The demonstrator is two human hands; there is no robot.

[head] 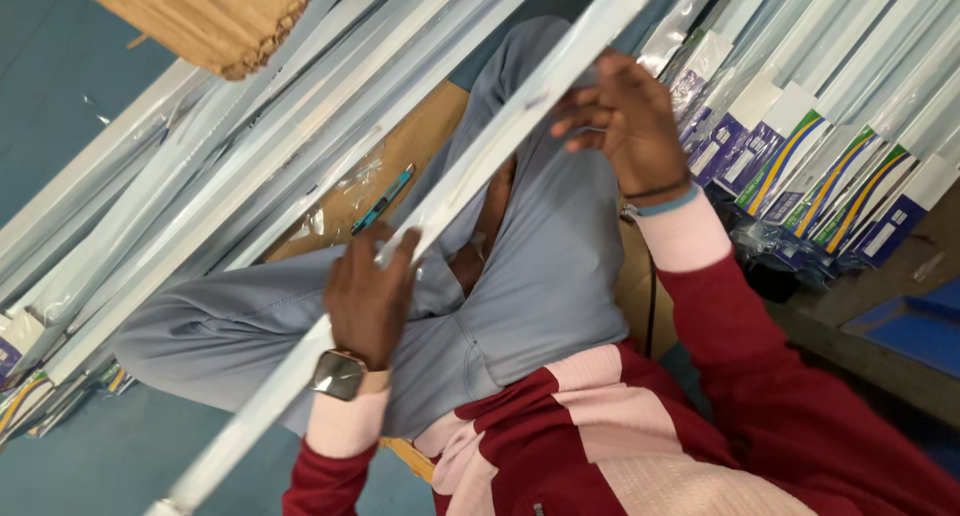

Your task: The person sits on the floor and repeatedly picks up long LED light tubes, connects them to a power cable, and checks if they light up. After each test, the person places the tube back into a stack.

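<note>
A person sits cross-legged in grey trousers (540, 276) on a flattened piece of brown cardboard (420, 146), seen from above by a head camera. Both hands hold one long, thin white tube in clear plastic wrap (470, 166), which runs diagonally from the lower left corner up to the top centre, across the lap.

The left hand (368, 296), with a square-faced watch (338, 374) at the wrist, grips the tube low down, fingers curled shut around it. The right hand (625, 121), wearing thin wristbands (660, 201), holds the tube higher up; its fingers are bent and pinch the wrap against the tube.

To the right, a row of long narrow boxes (800, 166) lies side by side, their ends white with blue panels and curved green and yellow stripes. To the left, a pile of similar wrapped white tubes (230, 166) slopes the same way, with a few striped box ends at the far left edge (20, 376). A blue pen (383, 201) lies on the cardboard. A brown corrugated carton (200, 16) juts in at the top left. The floor (100, 446) is teal.
</note>
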